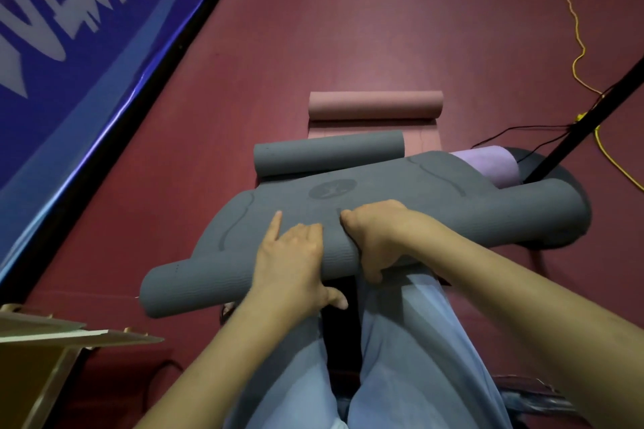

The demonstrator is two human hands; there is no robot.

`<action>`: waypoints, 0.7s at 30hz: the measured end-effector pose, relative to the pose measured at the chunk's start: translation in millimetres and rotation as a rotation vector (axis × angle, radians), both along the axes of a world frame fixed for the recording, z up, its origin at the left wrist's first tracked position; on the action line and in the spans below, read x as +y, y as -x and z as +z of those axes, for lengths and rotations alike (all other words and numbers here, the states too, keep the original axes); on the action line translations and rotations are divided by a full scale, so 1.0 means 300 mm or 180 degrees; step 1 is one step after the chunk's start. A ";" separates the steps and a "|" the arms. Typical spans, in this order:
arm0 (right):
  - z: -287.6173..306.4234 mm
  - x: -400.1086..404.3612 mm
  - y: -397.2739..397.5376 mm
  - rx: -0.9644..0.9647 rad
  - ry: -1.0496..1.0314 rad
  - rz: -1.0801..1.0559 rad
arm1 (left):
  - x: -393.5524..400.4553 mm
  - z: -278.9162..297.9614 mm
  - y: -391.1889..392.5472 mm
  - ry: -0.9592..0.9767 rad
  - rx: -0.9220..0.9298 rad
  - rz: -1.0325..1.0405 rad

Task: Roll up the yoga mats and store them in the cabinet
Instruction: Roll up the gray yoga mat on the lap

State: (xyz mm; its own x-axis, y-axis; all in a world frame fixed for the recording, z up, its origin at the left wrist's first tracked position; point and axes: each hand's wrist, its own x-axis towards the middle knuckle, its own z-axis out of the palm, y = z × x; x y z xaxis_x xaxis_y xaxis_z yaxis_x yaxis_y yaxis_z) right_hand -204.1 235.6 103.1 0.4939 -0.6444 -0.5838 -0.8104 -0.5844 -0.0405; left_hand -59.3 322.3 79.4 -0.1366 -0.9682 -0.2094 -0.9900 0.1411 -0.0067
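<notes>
Now both forearms reach forward over the knees to the grey yoga mat (400, 185), half rolled on the red floor (348, 28). Left hand (291, 254) lies on the roll, index finger straight, thumb underneath; right hand (378, 237) has a curled grip around the roll. A round logo (332, 189) is embossed, its writing unreadable; the blue banner (69, 28) carries blurred white characters.

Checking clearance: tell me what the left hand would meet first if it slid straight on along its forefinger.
Only the flat grey mat under the left hand, then probably the smaller grey roll; depth unclear.

Dim, reddish light; soft focus, edges warped.
</notes>
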 end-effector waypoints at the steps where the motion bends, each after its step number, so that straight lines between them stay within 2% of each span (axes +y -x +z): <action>1: -0.006 0.002 0.002 -0.0017 0.0051 -0.0006 | 0.010 -0.018 0.022 0.0077 -0.0102 0.0054; 7: -0.051 0.020 0.032 -0.0174 0.0394 -0.0016 | 0.011 -0.135 0.020 0.1117 0.0128 -0.0168; 9: -0.049 0.024 0.042 -0.0312 0.0557 -0.0012 | -0.014 -0.139 0.004 0.1229 0.0197 -0.0161; 14: -0.062 0.050 0.063 -0.0690 0.1132 0.0087 | -0.078 -0.059 -0.010 0.0557 -0.0039 -0.0129; 21: -0.068 -0.012 0.134 -0.0653 0.1189 0.0121 | -0.205 0.008 -0.045 -0.0399 0.0176 -0.0182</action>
State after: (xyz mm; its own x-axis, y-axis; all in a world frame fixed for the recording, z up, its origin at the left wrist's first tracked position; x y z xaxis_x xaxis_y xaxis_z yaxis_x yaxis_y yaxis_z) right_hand -244.4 231.9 82.7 0.6028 -0.7722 -0.2008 -0.7853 -0.6187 0.0216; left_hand -45.9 260.8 81.8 -0.2054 -0.9253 -0.3189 -0.9787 0.1935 0.0690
